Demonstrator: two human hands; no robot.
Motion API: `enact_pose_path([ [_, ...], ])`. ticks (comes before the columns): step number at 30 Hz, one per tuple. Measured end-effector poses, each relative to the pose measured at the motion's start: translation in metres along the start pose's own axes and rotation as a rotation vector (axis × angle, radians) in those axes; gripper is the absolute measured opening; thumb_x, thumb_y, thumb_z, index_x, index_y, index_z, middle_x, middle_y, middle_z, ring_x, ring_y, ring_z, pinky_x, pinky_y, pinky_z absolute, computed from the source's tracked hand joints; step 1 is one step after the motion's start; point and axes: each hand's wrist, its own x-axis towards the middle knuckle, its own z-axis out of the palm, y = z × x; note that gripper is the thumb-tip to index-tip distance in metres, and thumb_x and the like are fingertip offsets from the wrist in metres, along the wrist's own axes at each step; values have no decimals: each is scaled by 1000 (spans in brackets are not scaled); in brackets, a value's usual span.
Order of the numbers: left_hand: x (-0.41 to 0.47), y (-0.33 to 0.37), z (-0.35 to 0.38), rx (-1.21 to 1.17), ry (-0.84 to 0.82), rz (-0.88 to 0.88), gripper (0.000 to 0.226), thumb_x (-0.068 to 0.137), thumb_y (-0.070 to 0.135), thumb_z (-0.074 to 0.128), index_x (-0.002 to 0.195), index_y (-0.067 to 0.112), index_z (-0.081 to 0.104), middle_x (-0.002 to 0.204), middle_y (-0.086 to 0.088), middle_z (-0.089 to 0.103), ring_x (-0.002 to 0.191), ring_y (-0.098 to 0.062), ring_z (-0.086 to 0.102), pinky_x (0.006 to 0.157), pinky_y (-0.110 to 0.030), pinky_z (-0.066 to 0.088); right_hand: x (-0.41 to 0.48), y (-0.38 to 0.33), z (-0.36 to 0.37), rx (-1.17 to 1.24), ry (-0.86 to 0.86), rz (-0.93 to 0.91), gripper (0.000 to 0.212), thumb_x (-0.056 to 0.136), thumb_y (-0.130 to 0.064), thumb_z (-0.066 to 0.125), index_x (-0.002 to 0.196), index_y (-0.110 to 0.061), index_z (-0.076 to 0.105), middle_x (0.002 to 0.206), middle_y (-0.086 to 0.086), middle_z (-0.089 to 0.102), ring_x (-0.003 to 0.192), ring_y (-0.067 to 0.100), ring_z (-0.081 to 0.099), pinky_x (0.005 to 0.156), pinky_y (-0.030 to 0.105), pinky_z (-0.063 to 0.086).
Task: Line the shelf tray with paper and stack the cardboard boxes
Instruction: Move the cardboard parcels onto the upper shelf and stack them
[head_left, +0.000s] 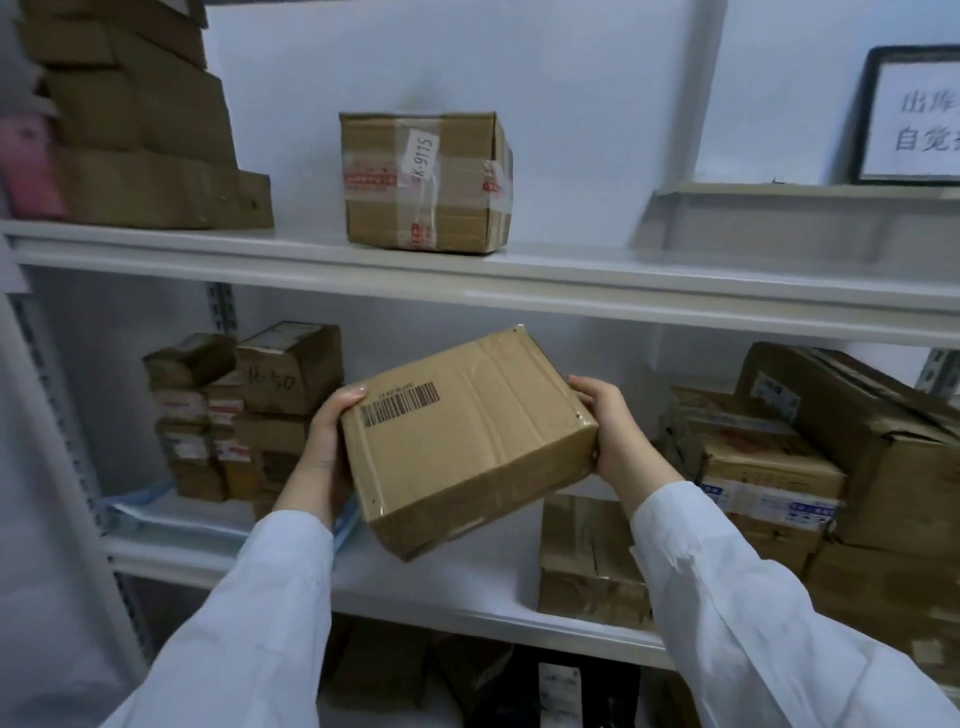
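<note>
The left grip (324, 441) curls round the near left end of the barcoded cardboard box (467, 441), thumb on top beside the barcode and fingers hidden underneath. The right grip (618, 436) clasps the opposite end the same way. The box hangs tilted, near corner dipping, in front of the middle shelf (441, 584) and clear of it. To place it well, I judge it should be levelled first and kept supported at both ends. It can then go flat onto the bare stretch of shelf or squarely onto another carton, edges aligned, fingers drawn out last.

At the shelf's left end stands a stack of small boxes (244, 410), with a blue-edged sheet (150, 512), probably the lining paper, at its foot. Right of centre sits a low taped box (587, 561), and at the right end large cartons (769, 467) are piled askew. All are sealed, so their contents are unseen.
</note>
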Motion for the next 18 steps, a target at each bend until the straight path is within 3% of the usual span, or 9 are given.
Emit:
enact_pose_path([
  [4,-5,21,3,-10,-26,50,36,95,22,34,73,11,59,53,0,65,43,-11,60,43,-14,48,-13,-7,8,22,-12,1,26,86,-40,53,74,-18,60,68,1,55,62,19,51,62,27,39],
  [8,-9,41,5,-55,-85,85,59,96,22,31,50,15,68,54,-1,65,44,-12,61,43,-14,48,-24,-21,13,-15,51,-89,24,85,-38,54,86,-15,62,74,2,62,69,21,55,72,32,41],
  [10,-9,51,6,-56,-120,128,64,96,22,29,47,17,69,54,2,65,45,-10,61,45,-13,49,-31,-31,14,-30,45,-136,25,88,-37,52,80,-15,61,70,1,62,67,20,54,67,29,40],
  [14,-14,73,9,-11,-197,252,68,98,19,23,47,22,67,54,7,63,48,-5,59,49,-12,47,-51,-60,22,-41,43,-254,30,91,-33,49,68,-17,57,39,-7,55,43,13,48,49,25,32],
  [18,-19,95,19,-13,-235,320,68,99,25,19,52,23,68,56,8,65,49,-4,60,48,-12,48,-63,-89,37,50,7,-373,30,91,-35,48,72,-15,59,46,-6,56,46,13,50,49,25,34],
])
